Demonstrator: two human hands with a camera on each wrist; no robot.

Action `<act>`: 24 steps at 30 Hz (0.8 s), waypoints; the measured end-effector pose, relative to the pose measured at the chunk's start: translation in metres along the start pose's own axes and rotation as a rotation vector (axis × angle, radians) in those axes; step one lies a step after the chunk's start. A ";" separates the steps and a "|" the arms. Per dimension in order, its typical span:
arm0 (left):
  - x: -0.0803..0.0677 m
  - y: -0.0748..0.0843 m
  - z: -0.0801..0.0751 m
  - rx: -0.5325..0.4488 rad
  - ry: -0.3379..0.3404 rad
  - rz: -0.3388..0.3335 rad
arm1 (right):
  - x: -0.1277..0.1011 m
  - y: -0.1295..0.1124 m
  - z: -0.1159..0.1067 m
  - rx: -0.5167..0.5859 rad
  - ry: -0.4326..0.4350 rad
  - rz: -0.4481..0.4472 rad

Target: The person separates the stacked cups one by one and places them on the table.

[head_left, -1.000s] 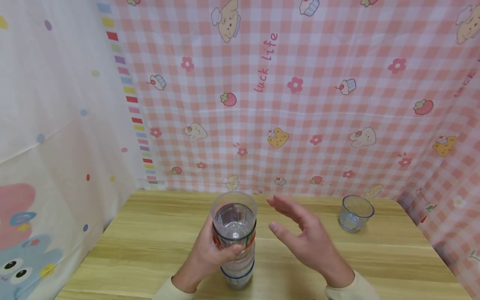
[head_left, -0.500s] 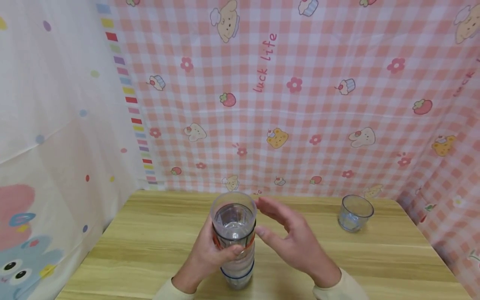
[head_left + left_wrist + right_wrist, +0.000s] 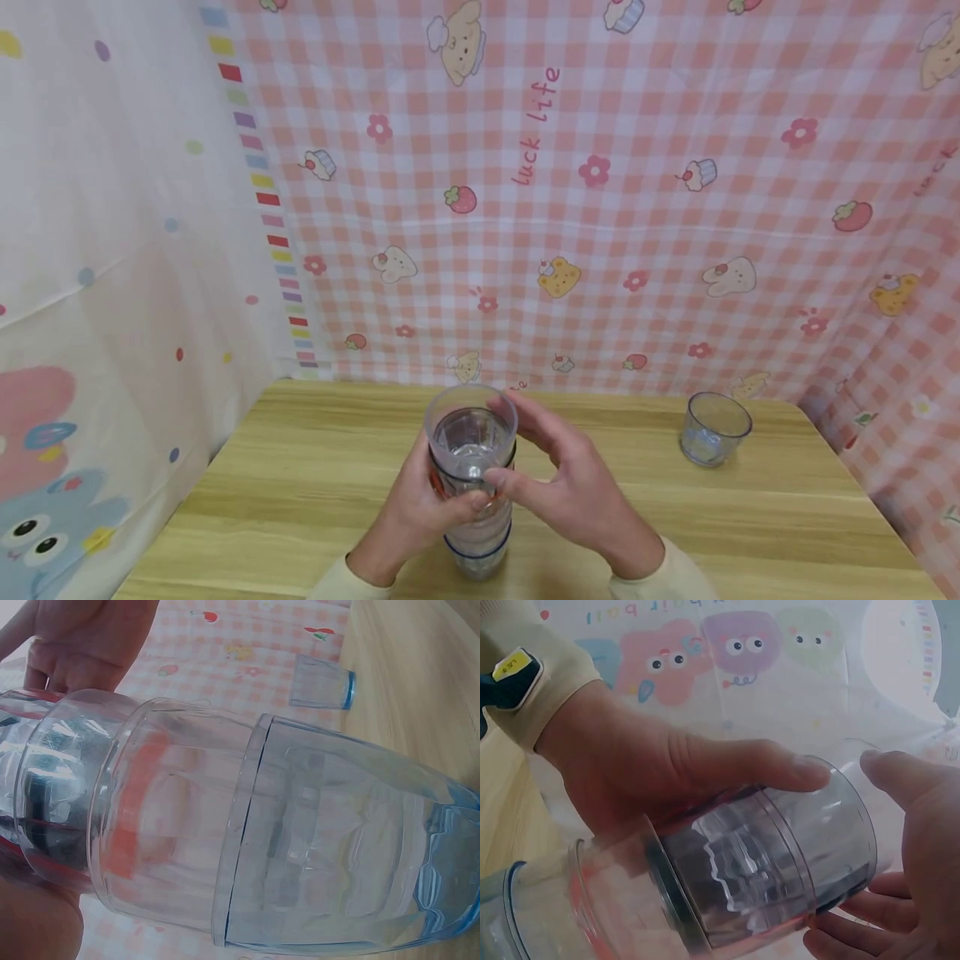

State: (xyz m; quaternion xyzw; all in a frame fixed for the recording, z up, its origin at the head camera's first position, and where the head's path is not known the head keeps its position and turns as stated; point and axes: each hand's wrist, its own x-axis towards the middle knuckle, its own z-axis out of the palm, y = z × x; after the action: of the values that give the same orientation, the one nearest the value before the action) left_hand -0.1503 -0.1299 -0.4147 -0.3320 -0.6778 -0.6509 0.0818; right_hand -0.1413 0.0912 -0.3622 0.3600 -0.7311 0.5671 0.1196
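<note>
A tall stack of nested clear plastic cups (image 3: 480, 533), some with blue, orange or dark rims, stands in front of me at the middle of the table. My left hand (image 3: 412, 508) grips it below the topmost clear cup (image 3: 471, 442), thumb across the front. From the other side, my right hand (image 3: 577, 483) reaches round that top cup: its thumb lies at the front wall, its fingertips behind the rim. Seen from the right wrist, the right thumb (image 3: 904, 772) and fingers flank the cup's mouth. The left wrist view shows the blue-tinted bottom cup (image 3: 352, 855) close up.
A single clear cup with a bluish rim (image 3: 716, 429) stands upright near the table's back right. Pink checked cloth (image 3: 630, 233) hangs behind the wooden table (image 3: 300, 467), and white printed cloth (image 3: 135, 250) hangs on the left.
My right hand has moved left from beside the stack until its thumb and fingers are round the top cup. The left hand and the stack have stayed in place.
</note>
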 end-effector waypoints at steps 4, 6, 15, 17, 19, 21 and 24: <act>0.001 0.001 0.000 -0.007 -0.001 -0.007 | 0.001 -0.001 0.003 0.015 -0.005 0.012; 0.001 0.001 0.000 -0.003 0.000 -0.002 | 0.002 -0.001 0.005 0.017 -0.001 0.014; 0.001 0.000 0.001 -0.002 -0.006 0.041 | 0.004 -0.004 0.008 0.010 0.023 0.017; 0.002 -0.001 0.001 -0.015 -0.006 0.043 | 0.004 -0.004 0.008 0.011 0.027 0.014; 0.002 -0.001 0.001 -0.030 -0.005 0.040 | 0.005 -0.004 0.009 0.015 0.030 0.012; 0.002 -0.001 0.001 -0.041 -0.006 0.036 | 0.005 -0.003 0.009 0.019 0.033 0.010; 0.002 0.000 0.001 -0.041 -0.010 0.031 | 0.005 -0.002 0.010 0.024 0.039 -0.002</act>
State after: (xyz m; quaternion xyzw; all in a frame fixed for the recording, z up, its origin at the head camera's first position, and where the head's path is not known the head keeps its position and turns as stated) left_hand -0.1518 -0.1281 -0.4141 -0.3475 -0.6594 -0.6616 0.0818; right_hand -0.1410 0.0799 -0.3608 0.3508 -0.7214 0.5828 0.1300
